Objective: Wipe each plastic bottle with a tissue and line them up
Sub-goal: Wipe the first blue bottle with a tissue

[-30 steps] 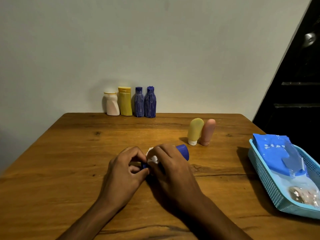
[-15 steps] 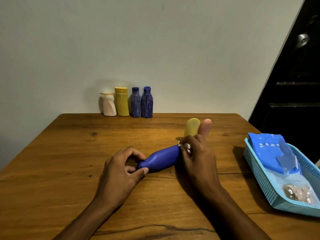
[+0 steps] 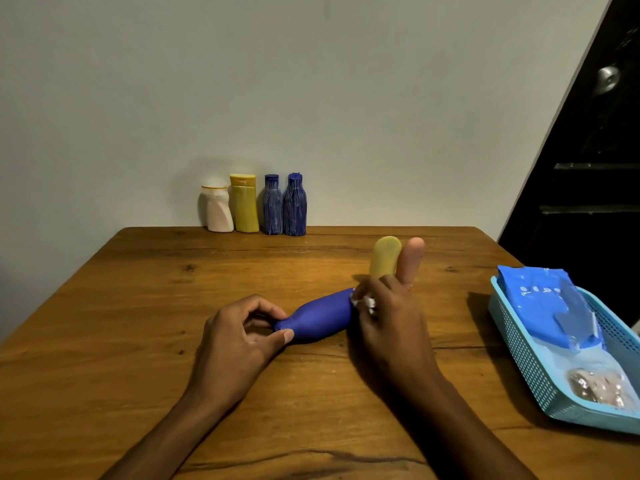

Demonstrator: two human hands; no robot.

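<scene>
A blue plastic bottle (image 3: 320,318) lies on its side at the middle of the wooden table (image 3: 138,306). My left hand (image 3: 239,341) pinches its narrow neck end. My right hand (image 3: 388,317) grips a crumpled white tissue (image 3: 365,302) against the bottle's wide end. Behind my right hand stand a yellow tube (image 3: 384,256) and a pink tube (image 3: 412,254), partly hidden. Lined up along the far edge by the wall are a white bottle (image 3: 218,211), a yellow bottle (image 3: 244,204) and two dark blue bottles (image 3: 284,206).
A light blue plastic basket (image 3: 526,362) sits at the table's right edge, holding a blue tissue pack (image 3: 540,306) and a clear packet (image 3: 595,386). A dark door (image 3: 588,168) stands beyond the table on the right.
My right hand slid with the tissue from the bottle's neck along its body to the wide end, uncovering the blue bottle. My left hand kept its pinch on the neck.
</scene>
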